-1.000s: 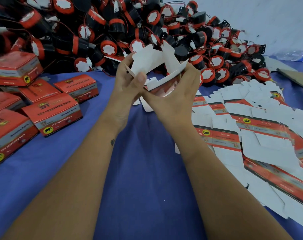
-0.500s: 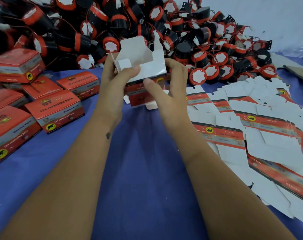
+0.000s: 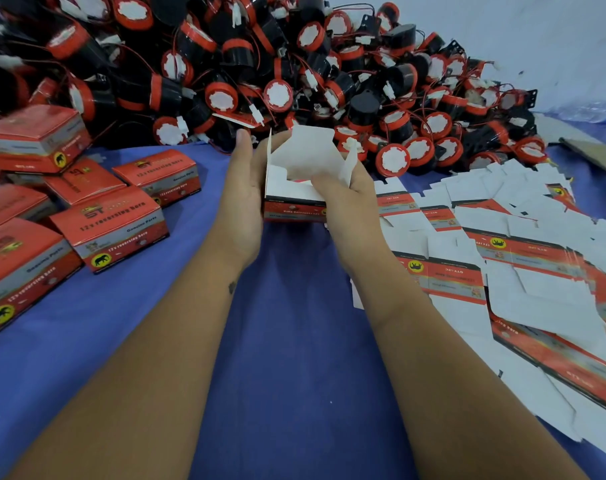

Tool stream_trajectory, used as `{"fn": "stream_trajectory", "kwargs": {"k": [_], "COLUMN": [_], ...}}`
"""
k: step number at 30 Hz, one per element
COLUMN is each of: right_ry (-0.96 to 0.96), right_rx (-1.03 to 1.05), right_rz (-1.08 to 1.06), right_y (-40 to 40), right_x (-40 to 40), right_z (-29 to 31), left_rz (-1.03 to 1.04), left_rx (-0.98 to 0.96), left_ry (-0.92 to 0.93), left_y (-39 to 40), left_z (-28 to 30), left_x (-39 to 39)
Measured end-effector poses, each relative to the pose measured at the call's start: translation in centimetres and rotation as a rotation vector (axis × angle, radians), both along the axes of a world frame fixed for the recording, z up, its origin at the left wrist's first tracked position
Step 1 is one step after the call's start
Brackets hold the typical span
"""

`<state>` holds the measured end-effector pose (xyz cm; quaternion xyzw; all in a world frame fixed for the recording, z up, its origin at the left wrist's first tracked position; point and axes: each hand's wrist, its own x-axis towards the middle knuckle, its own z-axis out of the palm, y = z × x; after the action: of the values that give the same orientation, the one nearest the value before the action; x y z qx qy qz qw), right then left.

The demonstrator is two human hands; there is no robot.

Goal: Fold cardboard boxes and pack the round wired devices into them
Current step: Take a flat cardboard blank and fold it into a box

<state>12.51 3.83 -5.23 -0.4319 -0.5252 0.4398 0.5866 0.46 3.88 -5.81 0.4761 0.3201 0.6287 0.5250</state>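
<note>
Between both hands is a half-folded red and white cardboard box (image 3: pixel 299 174), its white flaps standing up and its top open. My left hand (image 3: pixel 240 199) cups the box's left side, fingers hidden behind it. Over the box's right side curls my right hand (image 3: pixel 346 195), thumb pressing inside on a white flap. A big heap of round black and red wired devices (image 3: pixel 294 74) fills the back of the blue table (image 3: pixel 287 341), just beyond the box.
Several closed red boxes (image 3: pixel 111 230) lie in a group at the left. Flat unfolded box blanks (image 3: pixel 502 265) spread over the right side. A clear plastic bottle (image 3: pixel 592 112) lies at the far right, with a brown cardboard sheet (image 3: pixel 596 150) near it.
The flat blank has been opened into a box shape and lowered toward the table. Both hands moved down with it and now hold its sides.
</note>
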Motion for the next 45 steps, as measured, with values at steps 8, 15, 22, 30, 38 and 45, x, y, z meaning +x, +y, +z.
{"fn": "stream_trajectory", "kwargs": {"k": [8, 15, 22, 30, 38, 45], "right_ry": [-0.004, 0.411, 0.227, 0.371, 0.19, 0.064], "right_rx": [-0.018, -0.196, -0.151, -0.182, -0.21, -0.163], "right_rz": [0.039, 0.21, 0.176, 0.164, 0.138, 0.08], "right_y": [-0.1, 0.1, 0.1, 0.0, 0.2, 0.2], "right_x": [-0.2, 0.0, 0.0, 0.3, 0.3, 0.5], "right_z": [-0.3, 0.8, 0.6, 0.2, 0.8, 0.7], "left_rz": [0.153, 0.174, 0.11, 0.053, 0.159, 0.172], "left_rx": [-0.014, -0.037, 0.025, -0.006, -0.036, -0.042], "left_ry": [0.242, 0.148, 0.088, 0.082, 0.168, 0.219], "left_y": [0.1, 0.2, -0.3, -0.5, -0.3, -0.3], "left_z": [-0.3, -0.1, 0.3, 0.0, 0.1, -0.1], "left_x": [0.3, 0.4, 0.5, 0.3, 0.8, 0.8]}}
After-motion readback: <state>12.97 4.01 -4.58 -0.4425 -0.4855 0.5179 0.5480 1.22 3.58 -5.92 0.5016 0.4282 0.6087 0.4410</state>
